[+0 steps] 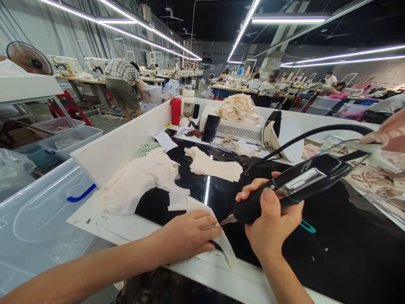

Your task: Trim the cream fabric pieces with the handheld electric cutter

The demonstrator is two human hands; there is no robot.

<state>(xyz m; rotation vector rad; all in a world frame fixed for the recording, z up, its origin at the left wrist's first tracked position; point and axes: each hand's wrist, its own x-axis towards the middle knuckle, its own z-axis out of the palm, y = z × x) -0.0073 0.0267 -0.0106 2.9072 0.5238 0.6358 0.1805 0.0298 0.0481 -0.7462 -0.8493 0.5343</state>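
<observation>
My right hand (274,219) is wrapped round a black corded hand tool (303,181), with a silver switch plate and a pointed metal tip. That tip is close to the edge of a pale fabric piece (226,245) on the black tabletop (344,236). Lying on the same fabric, my left hand (193,234) presses it down with fingers stretched out, just left of the tip. A stack of cut fabric pieces (217,164) sits beyond my hands, and a larger fabric pile (142,179) is to the left.
At the right edge, another hand (387,131) is near the tool's cable (303,133). Farther back are a phone (211,128), a red cup (176,111) and a fabric heap (237,109). A turquoise clip-like item (307,226) lies right of my right hand. Clear plastic bins (41,228) stand left.
</observation>
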